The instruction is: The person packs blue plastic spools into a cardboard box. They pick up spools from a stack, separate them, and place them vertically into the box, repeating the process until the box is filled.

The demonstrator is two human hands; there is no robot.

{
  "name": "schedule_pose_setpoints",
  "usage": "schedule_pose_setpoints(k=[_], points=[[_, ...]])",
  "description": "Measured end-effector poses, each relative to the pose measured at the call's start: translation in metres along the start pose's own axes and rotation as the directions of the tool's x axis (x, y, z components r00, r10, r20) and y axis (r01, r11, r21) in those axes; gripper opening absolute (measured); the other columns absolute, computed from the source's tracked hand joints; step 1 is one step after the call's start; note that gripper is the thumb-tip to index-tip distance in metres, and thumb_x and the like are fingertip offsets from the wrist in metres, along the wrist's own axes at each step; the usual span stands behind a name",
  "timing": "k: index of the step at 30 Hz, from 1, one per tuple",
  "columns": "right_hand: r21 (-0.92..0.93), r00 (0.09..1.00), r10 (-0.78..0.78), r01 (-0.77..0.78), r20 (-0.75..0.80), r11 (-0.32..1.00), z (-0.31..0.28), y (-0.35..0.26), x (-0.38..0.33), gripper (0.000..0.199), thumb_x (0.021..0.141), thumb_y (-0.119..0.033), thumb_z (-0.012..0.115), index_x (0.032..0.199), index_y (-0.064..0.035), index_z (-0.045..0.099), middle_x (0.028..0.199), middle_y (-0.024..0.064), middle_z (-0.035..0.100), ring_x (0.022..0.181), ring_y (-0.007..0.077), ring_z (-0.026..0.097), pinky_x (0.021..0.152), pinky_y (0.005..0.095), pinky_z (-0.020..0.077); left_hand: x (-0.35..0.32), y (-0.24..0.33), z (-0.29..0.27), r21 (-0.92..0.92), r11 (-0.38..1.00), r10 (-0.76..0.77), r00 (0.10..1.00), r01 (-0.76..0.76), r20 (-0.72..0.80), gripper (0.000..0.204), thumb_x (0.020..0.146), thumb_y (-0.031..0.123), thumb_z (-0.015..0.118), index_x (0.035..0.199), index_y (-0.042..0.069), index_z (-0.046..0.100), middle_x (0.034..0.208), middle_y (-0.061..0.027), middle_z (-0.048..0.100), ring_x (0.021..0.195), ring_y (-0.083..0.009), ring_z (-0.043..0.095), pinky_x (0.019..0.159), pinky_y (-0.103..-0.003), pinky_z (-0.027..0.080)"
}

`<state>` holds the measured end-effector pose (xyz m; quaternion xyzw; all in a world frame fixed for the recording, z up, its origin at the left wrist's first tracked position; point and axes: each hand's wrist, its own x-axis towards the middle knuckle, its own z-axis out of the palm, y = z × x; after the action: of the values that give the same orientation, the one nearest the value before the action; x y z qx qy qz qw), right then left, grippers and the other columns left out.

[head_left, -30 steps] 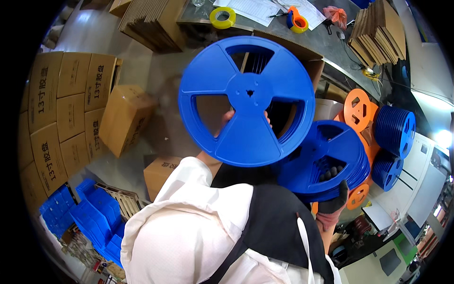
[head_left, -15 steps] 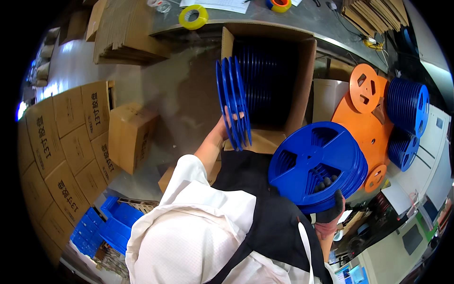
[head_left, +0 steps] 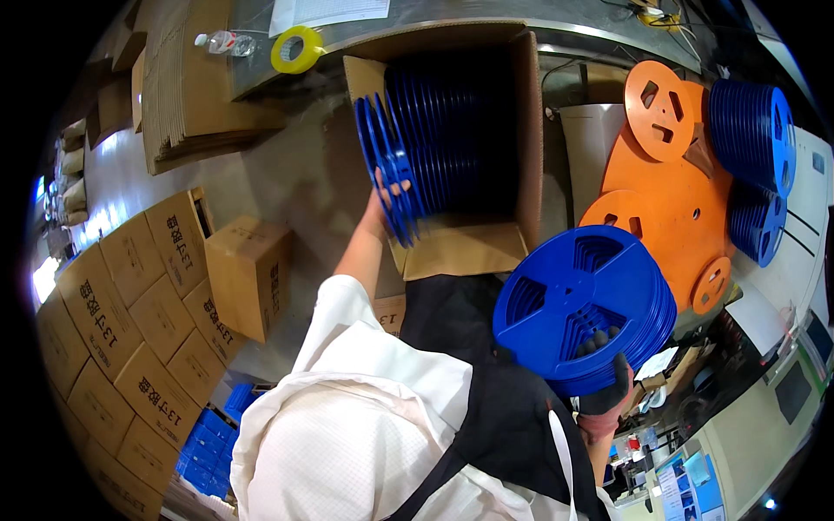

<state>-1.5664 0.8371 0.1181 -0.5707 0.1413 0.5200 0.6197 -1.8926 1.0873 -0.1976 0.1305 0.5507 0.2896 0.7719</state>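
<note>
Reels, blue, are gripped on edge in the left hand, beside the left rim of an open box; rightward, the gloved right hand clasps a stack. Left of the left grip, floor separates it from cartons with dark print.

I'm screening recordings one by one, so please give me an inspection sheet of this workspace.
Surface: grey metal table, partly in view
Job's things: several held reels, blue; open carton with blue reels inside; blue reel stack
Clutter: yellow tape roll, paper sheet, plastic bottle
Grips: left grip, bare, on held reels; right grip, gloved, on reel stack
Cables: loose, upper right
Surroundings: stacked cartons left, orange discs right
</note>
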Motion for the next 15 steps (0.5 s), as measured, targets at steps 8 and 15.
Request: schedule_pose_setpoints(k=[8,15], points=[[0.067,1.000,0.004,-0.003,-0.013,0.998,-0.017,0.005,0.000,0.052,0.095,-0.022,0.051,0.138,0.0002,0.034,0.118,0.0173,0.057,0.107,0.0286,0.057,0.098,0.0438,0.0423,0.073,0.031,-0.009,-0.061,0.988,-0.142,0.990,0.143,0.014,0.061,0.077,0.017,0.072,0.131,0.015,0.042,0.106,-0.0061,0.060,0.089,-0.0248,0.061,0.075,-0.040,0.052],[-0.013,0.974,0.040,-0.044,-0.223,0.999,0.001,0.003,-0.006,0.053,0.090,-0.023,0.056,0.133,0.0008,0.038,0.113,0.0133,0.053,0.101,0.0240,0.054,0.093,0.0398,0.0425,0.111,0.040,-0.014,-0.081,0.950,-0.299,0.954,0.301,0.034,0.062,0.078,0.023,0.072,0.132,0.014,0.042,0.109,-0.0067,0.062,0.091,-0.0275,0.062,0.078,-0.043,0.052]])
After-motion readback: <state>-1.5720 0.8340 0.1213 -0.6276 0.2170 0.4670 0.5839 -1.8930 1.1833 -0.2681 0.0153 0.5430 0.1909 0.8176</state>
